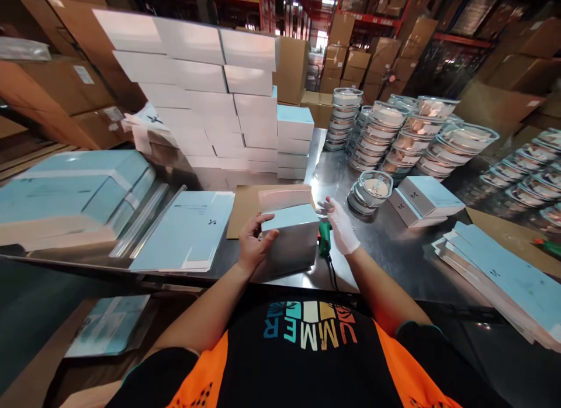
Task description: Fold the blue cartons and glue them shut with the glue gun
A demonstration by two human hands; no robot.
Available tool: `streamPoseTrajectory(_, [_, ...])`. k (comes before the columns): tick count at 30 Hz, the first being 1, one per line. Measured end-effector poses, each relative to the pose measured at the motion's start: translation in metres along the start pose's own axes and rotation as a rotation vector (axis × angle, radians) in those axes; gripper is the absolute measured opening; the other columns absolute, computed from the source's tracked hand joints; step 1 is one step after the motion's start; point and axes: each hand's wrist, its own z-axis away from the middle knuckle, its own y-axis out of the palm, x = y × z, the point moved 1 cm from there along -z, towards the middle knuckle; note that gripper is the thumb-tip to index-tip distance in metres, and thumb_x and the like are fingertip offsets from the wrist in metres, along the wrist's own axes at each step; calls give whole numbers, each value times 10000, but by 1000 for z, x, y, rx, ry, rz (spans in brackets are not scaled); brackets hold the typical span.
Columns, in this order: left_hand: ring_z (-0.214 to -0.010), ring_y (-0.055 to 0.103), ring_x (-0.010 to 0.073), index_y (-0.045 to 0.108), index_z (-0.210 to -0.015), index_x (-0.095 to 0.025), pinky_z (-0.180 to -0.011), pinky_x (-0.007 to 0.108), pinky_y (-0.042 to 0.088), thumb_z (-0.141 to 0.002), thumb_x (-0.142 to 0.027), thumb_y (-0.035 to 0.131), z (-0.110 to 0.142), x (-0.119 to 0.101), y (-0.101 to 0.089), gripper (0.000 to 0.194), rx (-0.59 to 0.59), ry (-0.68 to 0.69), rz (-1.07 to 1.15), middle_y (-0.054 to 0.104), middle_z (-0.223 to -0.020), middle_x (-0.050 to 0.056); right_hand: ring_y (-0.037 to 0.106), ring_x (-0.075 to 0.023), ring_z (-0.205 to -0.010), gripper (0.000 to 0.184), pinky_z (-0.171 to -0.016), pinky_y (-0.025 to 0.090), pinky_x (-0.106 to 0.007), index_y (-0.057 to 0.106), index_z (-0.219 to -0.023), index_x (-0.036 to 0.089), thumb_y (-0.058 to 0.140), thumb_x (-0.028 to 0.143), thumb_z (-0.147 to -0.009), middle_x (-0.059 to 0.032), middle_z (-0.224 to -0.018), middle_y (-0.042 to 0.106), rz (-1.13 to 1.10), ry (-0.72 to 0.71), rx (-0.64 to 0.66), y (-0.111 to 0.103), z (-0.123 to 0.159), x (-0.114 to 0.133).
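Note:
A small light-blue and white carton (289, 241) stands at the near edge of the metal table, with a pale flap raised at its far side. My bare left hand (256, 241) grips its left side, thumb toward me and fingers over the upper edge. To the right of the carton, my right hand (340, 224) in a white glove is open, its fingers stretched forward and apart. Between the carton and that hand sits a green tool (324, 238) with a black cord, partly hidden. A cardboard sheet (243, 212) lies under and behind the carton.
Flat blue carton blanks (186, 227) lie on the left, and more blanks (504, 273) on the right. A tall wall of white boxes (197, 75) rises behind. Clear round containers (370, 189) stand in stacks right of centre, beside two finished-looking boxes (432, 196).

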Motion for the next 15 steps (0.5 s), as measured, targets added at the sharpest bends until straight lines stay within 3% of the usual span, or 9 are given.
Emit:
streamPoseTrajectory(2, [-1158, 713, 293, 808, -1049, -184, -946, 357, 573, -788, -776, 811, -1, 3, 0, 648, 40, 21, 17, 762, -1137, 127, 672, -267, -1200, 532, -1106, 537, -424, 698, -1235, 231, 723, 558, -815, -96, -1253, 737, -34, -2, 78, 19, -2, 10])
streamPoseTrajectory(4, [-1178, 715, 301, 812, -1033, -188, -986, 376, 575, -794, -752, 824, -2, 6, -2, 613, 76, 52, 35, 773, -1107, 125, 666, -268, -1200, 472, -1138, 503, -423, 711, -1199, 221, 716, 451, -787, -87, -1234, 742, -39, -12, 160, 30, -2, 17])
streamPoseTrajectory(6, [-1187, 721, 303, 808, -1007, -191, -1027, 393, 571, -808, -707, 843, -4, 9, -4, 554, 100, 98, 59, 778, -1073, 120, 686, -269, -1130, 419, -1074, 536, -424, 709, -1151, 220, 733, 473, -817, -78, -1161, 757, -16, -15, 182, 28, 1, 17])
streamPoseTrajectory(8, [-1235, 714, 298, 787, -1000, -194, -1066, 398, 559, -819, -640, 872, -5, 10, -4, 489, 97, 154, 90, 769, -1152, 129, 698, -287, -1119, 511, -1009, 572, -436, 689, -1162, 226, 779, 616, -844, -88, -1162, 759, 0, -40, 201, 17, 4, 13])
streamPoseTrajectory(10, [-1267, 716, 280, 722, -1072, -216, -1076, 402, 564, -842, -585, 881, -5, 10, -3, 463, 79, 214, 140, 748, -1262, 129, 675, -328, -1242, 717, -1070, 561, -484, 660, -1241, 232, 836, 756, -784, -128, -1305, 725, 47, -132, 264, 5, 9, 7])
streamPoseTrajectory(12, [-1245, 743, 259, 627, -1184, -264, -1075, 424, 581, -866, -550, 880, -6, 8, -1, 497, 72, 273, 200, 762, -1246, 93, 599, -356, -1401, 786, -1176, 497, -547, 621, -1305, 245, 886, 746, -760, -167, -1471, 643, 133, -291, 337, -3, 15, 2])
streamPoseTrajectory(15, [-1200, 764, 254, 663, -1165, -281, -1072, 449, 598, -869, -506, 894, -11, 1, -2, 438, 108, 340, 234, 786, -1136, 53, 522, -329, -1506, 471, -1231, 440, -607, 612, -1289, 274, 832, 504, -942, -162, -1578, 572, 244, -500, 405, -2, 24, 2])
